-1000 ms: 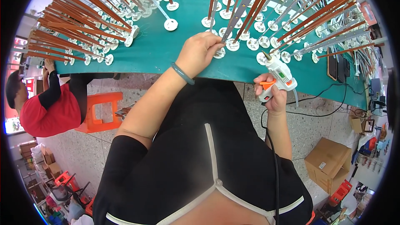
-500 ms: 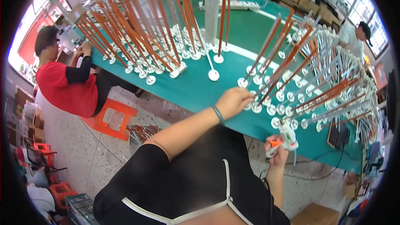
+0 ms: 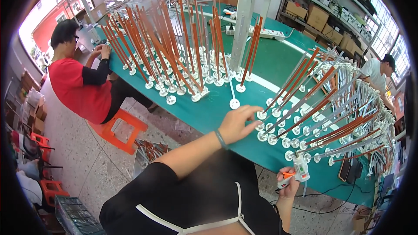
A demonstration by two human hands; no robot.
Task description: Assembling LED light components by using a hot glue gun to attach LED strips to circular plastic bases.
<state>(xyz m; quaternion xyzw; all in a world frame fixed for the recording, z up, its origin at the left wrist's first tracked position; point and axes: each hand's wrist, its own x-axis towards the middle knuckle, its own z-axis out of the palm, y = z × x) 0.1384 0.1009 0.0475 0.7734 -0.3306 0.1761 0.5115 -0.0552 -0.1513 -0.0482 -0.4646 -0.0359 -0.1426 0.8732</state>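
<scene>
My left hand [image 3: 236, 125] reaches over the green table with thumb and fingers apart. Its fingertips are at a white round base [image 3: 261, 115] that carries an upright brown strip; whether they touch it I cannot tell. At the table's near edge my right hand [image 3: 289, 188] is closed around a white glue gun [image 3: 301, 166] with an orange trigger, its nozzle pointing up toward the bases. Around both hands stand several white round bases [image 3: 286, 142] with brown and clear strips [image 3: 299, 78] leaning to the right.
A dense group of brown strips [image 3: 143, 39] on white bases fills the table's left part. One base [image 3: 234, 103] with a white rod stands nearer. Behind it are a metal post [image 3: 244, 21] and power strip [image 3: 269, 33]. A person in red [image 3: 80, 87] sits left; another [image 3: 376, 72] is far right.
My left hand has opened from a pinch among the strips and sits slightly left of them. The glue gun stays in my right hand. The whole view has shifted, with the table lower in it.
</scene>
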